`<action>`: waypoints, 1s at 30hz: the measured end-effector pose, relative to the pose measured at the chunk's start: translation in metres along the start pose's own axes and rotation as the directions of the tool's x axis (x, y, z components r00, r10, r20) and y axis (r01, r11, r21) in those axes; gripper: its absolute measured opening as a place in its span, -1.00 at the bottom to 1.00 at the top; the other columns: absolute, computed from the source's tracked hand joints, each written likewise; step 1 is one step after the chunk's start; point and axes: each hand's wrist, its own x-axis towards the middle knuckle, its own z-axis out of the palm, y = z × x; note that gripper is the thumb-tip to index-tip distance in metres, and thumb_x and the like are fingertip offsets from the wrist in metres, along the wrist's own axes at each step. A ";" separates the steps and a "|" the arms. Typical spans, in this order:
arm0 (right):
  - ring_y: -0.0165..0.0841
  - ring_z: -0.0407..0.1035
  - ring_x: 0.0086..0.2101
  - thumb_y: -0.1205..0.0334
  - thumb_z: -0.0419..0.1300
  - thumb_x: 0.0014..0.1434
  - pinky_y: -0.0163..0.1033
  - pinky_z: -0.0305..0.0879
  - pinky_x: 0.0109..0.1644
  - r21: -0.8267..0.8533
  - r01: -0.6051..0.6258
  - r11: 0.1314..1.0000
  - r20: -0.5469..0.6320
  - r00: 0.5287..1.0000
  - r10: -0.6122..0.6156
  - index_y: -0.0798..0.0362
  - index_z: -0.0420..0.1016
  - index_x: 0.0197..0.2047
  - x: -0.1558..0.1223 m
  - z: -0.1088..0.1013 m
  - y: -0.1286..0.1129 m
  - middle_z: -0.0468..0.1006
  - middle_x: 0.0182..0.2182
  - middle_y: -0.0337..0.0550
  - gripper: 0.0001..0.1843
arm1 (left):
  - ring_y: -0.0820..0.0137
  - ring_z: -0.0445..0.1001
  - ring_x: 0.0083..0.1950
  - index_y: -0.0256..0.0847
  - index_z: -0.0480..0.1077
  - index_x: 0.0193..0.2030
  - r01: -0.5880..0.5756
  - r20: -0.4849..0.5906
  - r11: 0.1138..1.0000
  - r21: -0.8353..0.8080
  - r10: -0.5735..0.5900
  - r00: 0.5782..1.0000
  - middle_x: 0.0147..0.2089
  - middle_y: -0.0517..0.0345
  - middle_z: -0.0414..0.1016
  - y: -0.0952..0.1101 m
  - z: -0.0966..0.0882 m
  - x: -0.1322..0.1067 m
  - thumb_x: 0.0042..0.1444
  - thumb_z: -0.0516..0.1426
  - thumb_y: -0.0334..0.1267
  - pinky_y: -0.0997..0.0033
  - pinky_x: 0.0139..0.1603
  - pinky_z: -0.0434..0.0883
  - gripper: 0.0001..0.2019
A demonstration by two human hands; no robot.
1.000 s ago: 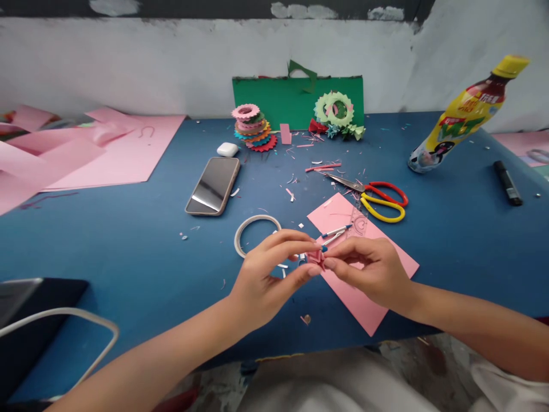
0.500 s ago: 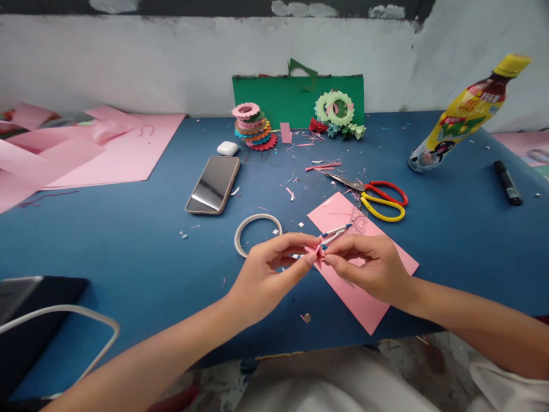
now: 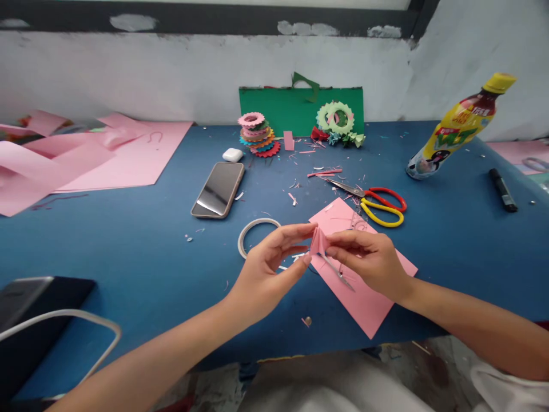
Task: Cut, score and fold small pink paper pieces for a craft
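A small pleated piece of pink paper (image 3: 318, 241) is up between my hands, its folds fanning out downward. My right hand (image 3: 374, 260) pinches its right side with thumb and fingertips. On the other side, my left hand (image 3: 268, 266) has its index finger at the top and its thumb by the lower edge, gripping it between them. Beneath my hands lies a pink paper sheet (image 3: 364, 312), with a slim pointed metal tool (image 3: 338, 273) over it. A white tape ring (image 3: 242, 234) is partly covered by my left hand.
Scissors (image 3: 381, 206) with red and yellow handles lie beyond the sheet among paper scraps. A phone (image 3: 218, 189), a stack of coloured paper rings (image 3: 257, 137) and a green board (image 3: 278, 106) are farther back. At right stand a drink bottle (image 3: 454, 129) and a black marker (image 3: 501, 189).
The pink folded piece has turned and now shows its pleats upright. My right fingers have shifted slightly along it. The whole view has tilted upward a little.
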 end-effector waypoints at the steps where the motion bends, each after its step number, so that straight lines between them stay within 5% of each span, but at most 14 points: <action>1: -0.39 0.51 -0.29 0.28 0.28 0.07 -0.36 0.50 -0.24 -0.001 0.002 1.000 -0.001 1.000 -0.002 0.01 0.55 -0.15 0.000 0.000 0.001 0.62 -0.26 -0.19 -0.77 | 0.28 0.40 0.10 -0.19 0.36 0.01 -0.015 -0.004 0.998 0.054 0.015 1.000 0.11 -0.03 0.39 0.000 -0.001 0.000 0.12 0.17 -0.32 0.25 0.09 0.40 -0.70; 8: -0.38 0.51 -0.31 0.30 0.24 0.10 -0.31 0.49 -0.24 -0.141 0.106 0.984 0.018 0.994 -0.104 -0.01 0.56 -0.18 0.000 -0.003 0.004 0.63 -0.29 -0.18 -0.82 | 0.32 0.48 -0.07 -0.23 0.46 -0.25 -0.237 0.020 0.861 0.450 0.256 0.966 -0.13 -0.01 0.52 -0.001 -0.004 0.003 0.07 0.19 -0.35 0.32 -0.04 0.42 -0.91; 15: -0.39 0.47 -0.30 0.30 0.21 0.11 -0.29 0.41 -0.20 -0.225 0.206 0.952 0.144 0.974 -0.177 0.07 0.53 -0.27 0.002 0.000 -0.003 0.59 -0.35 -0.14 -0.90 | 0.38 0.52 -0.17 -0.22 0.44 -0.32 -0.416 0.136 0.682 0.601 0.426 0.895 -0.17 0.02 0.53 -0.005 -0.005 0.003 0.07 0.15 -0.38 0.42 -0.14 0.45 -0.95; 21: -0.38 0.45 -0.28 0.21 0.14 0.18 -0.28 0.37 -0.22 -0.323 0.140 0.936 0.177 0.981 -0.086 0.06 0.53 -0.26 0.022 -0.011 0.009 0.59 -0.31 -0.12 -0.84 | 0.23 0.44 0.04 -0.19 0.43 -0.17 -0.277 0.172 0.522 0.807 0.242 0.955 0.07 -0.03 0.43 -0.003 -0.016 0.009 0.15 0.08 -0.27 0.16 0.04 0.38 -0.84; 25: -0.38 0.45 -0.31 0.17 0.14 0.14 -0.30 0.32 -0.21 -0.606 0.050 0.794 -0.052 0.993 -0.103 0.02 0.57 -0.28 0.087 -0.054 0.033 0.60 -0.31 -0.19 -0.81 | 0.09 0.26 0.22 -0.26 0.31 0.10 -0.146 0.141 0.355 0.923 0.042 0.989 0.25 -0.14 0.23 -0.005 -0.033 0.015 0.13 0.09 -0.19 0.01 0.18 0.24 -0.60; 30: -0.27 0.42 -0.34 0.15 0.14 0.07 -0.22 0.26 -0.23 -0.694 -0.174 0.699 -0.330 0.939 -0.094 0.18 0.58 -0.25 0.162 -0.122 0.077 0.60 -0.33 0.00 -0.70 | 0.03 0.10 0.32 -0.27 0.13 0.26 -0.029 0.071 0.282 0.959 -0.139 0.988 0.34 -0.16 0.06 -0.009 -0.049 0.019 0.07 0.12 -0.10 -0.08 0.23 0.14 -0.38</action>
